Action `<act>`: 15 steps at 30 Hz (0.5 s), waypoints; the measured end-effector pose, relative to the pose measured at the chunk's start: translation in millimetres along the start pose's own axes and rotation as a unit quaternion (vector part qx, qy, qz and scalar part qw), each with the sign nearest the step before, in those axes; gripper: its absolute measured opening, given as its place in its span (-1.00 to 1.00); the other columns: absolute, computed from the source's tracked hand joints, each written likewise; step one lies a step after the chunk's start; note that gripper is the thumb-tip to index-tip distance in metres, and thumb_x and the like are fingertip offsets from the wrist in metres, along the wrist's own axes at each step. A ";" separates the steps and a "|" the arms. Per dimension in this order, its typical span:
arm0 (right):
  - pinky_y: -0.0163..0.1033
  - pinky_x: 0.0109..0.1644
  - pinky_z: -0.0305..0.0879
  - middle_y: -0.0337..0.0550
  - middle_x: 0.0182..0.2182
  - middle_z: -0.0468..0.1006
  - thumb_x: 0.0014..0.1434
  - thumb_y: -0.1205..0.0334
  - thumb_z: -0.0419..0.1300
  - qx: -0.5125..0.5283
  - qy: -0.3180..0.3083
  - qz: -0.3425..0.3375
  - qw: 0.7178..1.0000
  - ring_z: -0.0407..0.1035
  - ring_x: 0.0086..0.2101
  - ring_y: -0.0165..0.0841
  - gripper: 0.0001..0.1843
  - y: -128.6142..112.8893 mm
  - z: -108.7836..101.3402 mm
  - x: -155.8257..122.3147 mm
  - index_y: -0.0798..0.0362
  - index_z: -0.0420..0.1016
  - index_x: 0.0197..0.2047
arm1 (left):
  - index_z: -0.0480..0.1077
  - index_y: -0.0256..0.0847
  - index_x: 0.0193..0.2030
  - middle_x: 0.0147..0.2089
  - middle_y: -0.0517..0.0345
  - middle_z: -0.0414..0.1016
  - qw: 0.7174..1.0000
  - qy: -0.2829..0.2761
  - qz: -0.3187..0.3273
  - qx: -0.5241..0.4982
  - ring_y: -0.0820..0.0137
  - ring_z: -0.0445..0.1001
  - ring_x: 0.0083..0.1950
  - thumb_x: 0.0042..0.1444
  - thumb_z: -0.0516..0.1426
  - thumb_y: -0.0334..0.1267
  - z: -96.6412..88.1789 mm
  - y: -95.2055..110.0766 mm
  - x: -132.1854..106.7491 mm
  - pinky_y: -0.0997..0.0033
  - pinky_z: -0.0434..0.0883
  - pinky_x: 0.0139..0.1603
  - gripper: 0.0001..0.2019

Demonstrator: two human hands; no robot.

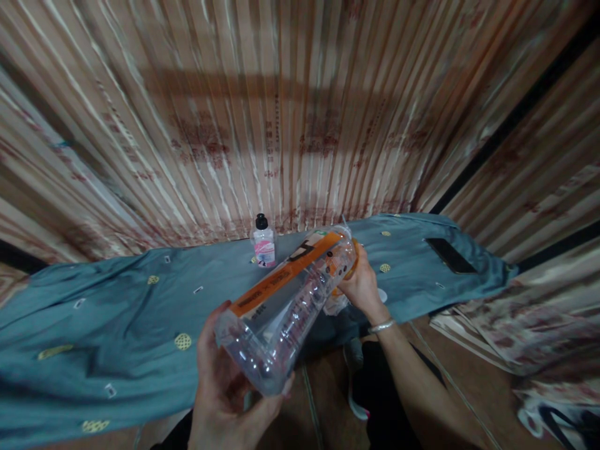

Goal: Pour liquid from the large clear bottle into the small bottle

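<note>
A large clear plastic bottle with an orange and grey label [281, 287] hung aslant above a blue-green patterned cloth [135, 312], held at both ends. The left hand [222, 397] cupped its broad near end, thumb and fingers spread wide, probably because so bulky a shape needed support from below. The right hand [363, 286] held the far end, seemingly to steady the tilt, though its fingers were partly hidden and I could not tell their exact grip. Behind, a small clear bottle with a black cap and pink label [265, 247] stood upright on the cloth. A flat black rectangular phone [450, 255] lay well apart at the right, where a knock seemed unlikely
</note>
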State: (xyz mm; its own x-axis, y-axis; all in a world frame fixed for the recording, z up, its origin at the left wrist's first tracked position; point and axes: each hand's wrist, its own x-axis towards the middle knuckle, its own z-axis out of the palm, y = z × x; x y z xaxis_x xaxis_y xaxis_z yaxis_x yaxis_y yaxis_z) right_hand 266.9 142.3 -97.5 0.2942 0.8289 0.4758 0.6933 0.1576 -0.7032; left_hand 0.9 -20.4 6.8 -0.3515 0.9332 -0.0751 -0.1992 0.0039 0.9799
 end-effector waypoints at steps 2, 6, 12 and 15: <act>0.18 0.19 0.74 0.26 0.30 0.73 0.08 -0.19 0.58 0.003 0.004 -0.006 1.000 0.73 0.17 0.15 0.09 0.0 0.5 -0.3 0.06 0.38 0.54 | 0.37 0.10 0.54 0.12 0.11 0.72 1.000 0.002 -0.010 -0.010 0.26 0.77 -0.33 -0.26 0.74 0.04 1.6 1.0 1.0 0.29 0.79 -0.33 0.19; 0.21 0.19 0.74 0.24 0.26 0.76 0.06 -0.17 0.59 0.004 0.005 -0.002 1.000 0.73 0.17 0.18 0.08 -0.9 -0.2 0.0 0.05 0.38 0.53 | 0.39 0.09 0.51 0.11 0.12 0.73 1.000 0.009 -0.014 -0.020 0.25 0.78 -0.31 -0.30 0.74 -0.03 3.6 1.8 2.4 0.27 0.81 -0.28 0.19; 0.25 0.29 0.70 0.26 0.30 0.73 0.07 -0.12 0.58 0.004 -0.006 0.001 1.000 0.69 0.24 0.20 0.06 -3.6 -1.2 1.4 0.06 0.37 0.53 | 0.35 0.11 0.55 0.02 0.19 0.74 1.000 0.009 -0.011 -0.011 0.35 0.72 -0.42 -0.27 0.73 -0.09 -0.5 2.0 1.6 0.33 0.78 -0.30 0.21; 0.28 0.31 0.68 0.31 0.33 0.70 0.03 -0.12 0.59 0.000 -0.004 0.006 1.000 0.68 0.26 0.23 0.11 -2.1 -0.6 1.4 0.09 0.35 0.54 | 0.36 0.13 0.56 0.00 0.19 0.74 1.000 -0.002 -0.012 -0.007 0.35 0.72 -0.41 -0.23 0.72 -0.06 -2.7 1.3 1.2 0.35 0.77 -0.33 0.18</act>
State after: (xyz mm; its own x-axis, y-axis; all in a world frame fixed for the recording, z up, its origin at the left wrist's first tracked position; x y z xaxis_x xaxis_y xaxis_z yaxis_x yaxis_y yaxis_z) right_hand 266.3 142.8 -95.0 0.2979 0.8350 0.4627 0.6902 0.1465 -0.7087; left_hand -2.3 -20.3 7.5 -0.3429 0.9343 -0.0972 -0.2201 0.0207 0.9753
